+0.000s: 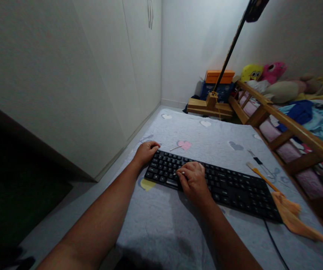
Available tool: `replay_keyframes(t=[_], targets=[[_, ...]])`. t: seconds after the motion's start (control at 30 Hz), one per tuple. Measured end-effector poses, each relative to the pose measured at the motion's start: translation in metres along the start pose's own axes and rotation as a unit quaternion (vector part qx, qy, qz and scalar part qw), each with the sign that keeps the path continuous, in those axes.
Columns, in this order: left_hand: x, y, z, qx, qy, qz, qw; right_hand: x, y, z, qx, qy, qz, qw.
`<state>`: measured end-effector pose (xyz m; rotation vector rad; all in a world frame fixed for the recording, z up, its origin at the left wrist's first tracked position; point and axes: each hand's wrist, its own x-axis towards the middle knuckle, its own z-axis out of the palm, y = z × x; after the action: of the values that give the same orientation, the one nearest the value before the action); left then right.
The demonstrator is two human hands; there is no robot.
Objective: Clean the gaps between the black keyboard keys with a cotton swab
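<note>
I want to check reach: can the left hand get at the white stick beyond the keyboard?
Probably yes: the left hand is near the white stick, and only grey cloth shows between them.

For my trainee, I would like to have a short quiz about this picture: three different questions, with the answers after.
1. True or false: the left hand is at the right end of the keyboard.
2. Which colour is the heart that the thin white stick reaches? A) yellow B) pink C) white
3. Fill in: the orange cloth lies at the keyboard's ____ end.

Key:
1. False; it is at the left end.
2. B
3. right
</note>
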<state>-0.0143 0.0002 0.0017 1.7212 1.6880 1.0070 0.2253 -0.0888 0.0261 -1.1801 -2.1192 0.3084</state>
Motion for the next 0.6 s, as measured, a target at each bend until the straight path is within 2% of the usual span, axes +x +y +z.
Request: replay_keyframes(t=[0.6], targets=[[-0.0005, 0.0014, -0.0004, 0.002, 0.006, 0.0, 1.0, 0.0021, -0.0024, 0.0023, -0.008, -0.016, 0.004, 1.0]])
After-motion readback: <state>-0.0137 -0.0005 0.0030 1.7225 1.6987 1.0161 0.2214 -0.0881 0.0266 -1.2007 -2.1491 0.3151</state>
